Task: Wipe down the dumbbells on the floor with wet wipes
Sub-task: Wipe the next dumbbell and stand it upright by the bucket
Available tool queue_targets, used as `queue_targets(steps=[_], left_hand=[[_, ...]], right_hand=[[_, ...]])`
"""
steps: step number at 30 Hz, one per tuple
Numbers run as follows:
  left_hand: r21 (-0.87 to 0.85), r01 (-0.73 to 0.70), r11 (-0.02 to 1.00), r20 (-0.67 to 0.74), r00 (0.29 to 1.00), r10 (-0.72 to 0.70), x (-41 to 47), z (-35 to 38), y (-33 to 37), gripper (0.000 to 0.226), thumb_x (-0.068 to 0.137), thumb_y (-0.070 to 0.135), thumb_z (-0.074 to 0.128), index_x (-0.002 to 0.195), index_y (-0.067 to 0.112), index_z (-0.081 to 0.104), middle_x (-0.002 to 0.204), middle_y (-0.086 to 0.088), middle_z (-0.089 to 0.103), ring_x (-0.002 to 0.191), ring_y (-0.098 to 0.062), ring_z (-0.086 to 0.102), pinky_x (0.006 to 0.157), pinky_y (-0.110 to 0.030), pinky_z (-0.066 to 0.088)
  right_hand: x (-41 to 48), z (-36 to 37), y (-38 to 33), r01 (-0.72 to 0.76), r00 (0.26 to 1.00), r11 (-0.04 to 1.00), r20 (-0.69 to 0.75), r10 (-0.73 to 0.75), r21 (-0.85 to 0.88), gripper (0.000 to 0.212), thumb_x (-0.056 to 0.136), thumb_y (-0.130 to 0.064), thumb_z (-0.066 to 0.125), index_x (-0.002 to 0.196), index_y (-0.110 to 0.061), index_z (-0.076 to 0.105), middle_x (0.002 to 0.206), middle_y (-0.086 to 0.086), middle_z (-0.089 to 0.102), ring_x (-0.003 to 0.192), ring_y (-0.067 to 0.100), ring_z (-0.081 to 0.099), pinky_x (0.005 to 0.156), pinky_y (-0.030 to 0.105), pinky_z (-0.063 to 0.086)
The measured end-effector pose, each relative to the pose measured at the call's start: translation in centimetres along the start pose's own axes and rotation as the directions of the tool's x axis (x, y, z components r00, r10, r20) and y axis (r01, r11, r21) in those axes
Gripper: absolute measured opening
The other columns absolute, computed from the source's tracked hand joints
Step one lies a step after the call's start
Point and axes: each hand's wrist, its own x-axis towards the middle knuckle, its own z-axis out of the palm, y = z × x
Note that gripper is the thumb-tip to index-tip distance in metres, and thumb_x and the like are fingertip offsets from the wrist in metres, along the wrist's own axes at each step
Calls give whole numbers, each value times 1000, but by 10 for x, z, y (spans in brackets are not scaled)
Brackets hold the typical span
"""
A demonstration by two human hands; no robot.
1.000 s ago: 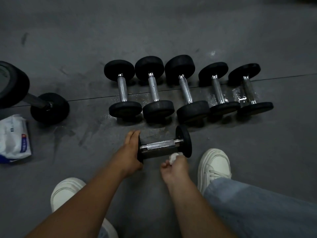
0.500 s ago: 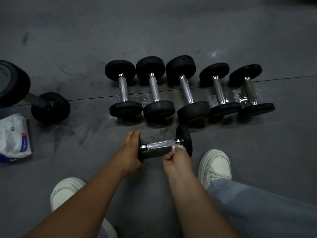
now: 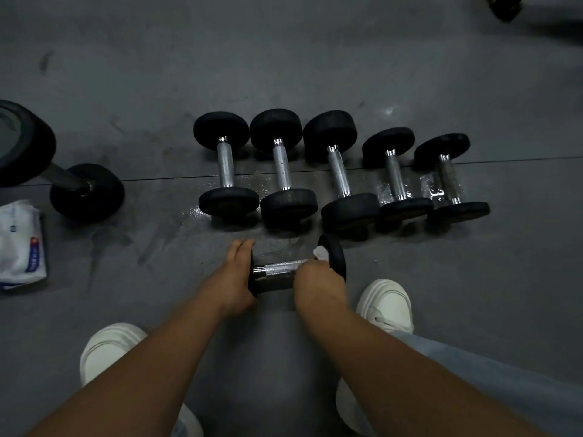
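Head view looks down on a person crouched over a dark grey rubber floor (image 3: 315,58). A small dumbbell (image 3: 285,269) with black rubber ends and a knurled chrome handle lies crosswise on it between two white shoes (image 3: 386,307). Just beyond stands a row of five similar dumbbells (image 3: 339,171), side by side across a seam in the floor.

The left hand (image 3: 235,279) is clasped over the small dumbbell's left end, fingers lying over its top rim, steadying it. The right hand (image 3: 318,285) is closed around a bunched white wet wipe (image 3: 321,252). It presses the wipe where the handle meets the right disc, and a corner of the wipe sticks up against that disc's inner face.

Wet glints (image 3: 437,190) lie on the floor around the row, heaviest under the two rightmost. Towards the left edge of the visible floor lies a white pack of wet wipes (image 3: 20,244) with blue and red print. Beyond it lies a much larger black dumbbell (image 3: 85,192), partly out of frame.

From where I stand, the handle and the right end of this one are being wiped. The row looks already done, going by the damp. Next, the left hand would need to roll the weight so the wipe can reach the underside and the outer faces. Then the big one on the left is still waiting, likely with a fresh wipe.
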Motion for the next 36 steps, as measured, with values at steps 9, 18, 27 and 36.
queue_targets(steps=[9,18,27,36], left_hand=[[29,3,1000,-3,1000,-3,-3,-1,2,117,67,11,81,155,22,6,160,5,1,134,-27,42,105,-39,43],[18,31,999,25,999,-31,-1,-3,4,120,64,8,83,155,25,5,159,9,-1,133,-27,43,103,-38,46],[40,21,999,24,999,-22,-1,-3,2,124,62,11,84,155,24,4,162,5,-4,139,-27,38,108,-35,42],[23,26,999,28,999,-26,3,-3,0,124,59,12,85,154,26,6,159,8,2,133,-26,43,104,-41,46]], right_hand=[[11,-22,-9,18,999,986,35,-12,-167,33,95,-8,43,125,-8,58,128,8,59,115,26,59,83,35,51],[20,-13,9,314,895,718,-58,-442,-621,32,96,-16,41,121,-10,60,122,12,56,113,32,47,85,36,37],[14,-7,32,349,846,619,-48,-531,-704,46,99,-13,29,141,5,31,129,23,55,127,38,39,109,44,22],[1,-6,25,346,856,662,-65,-514,-665,42,97,-9,33,134,8,41,119,23,60,113,34,52,106,47,26]])
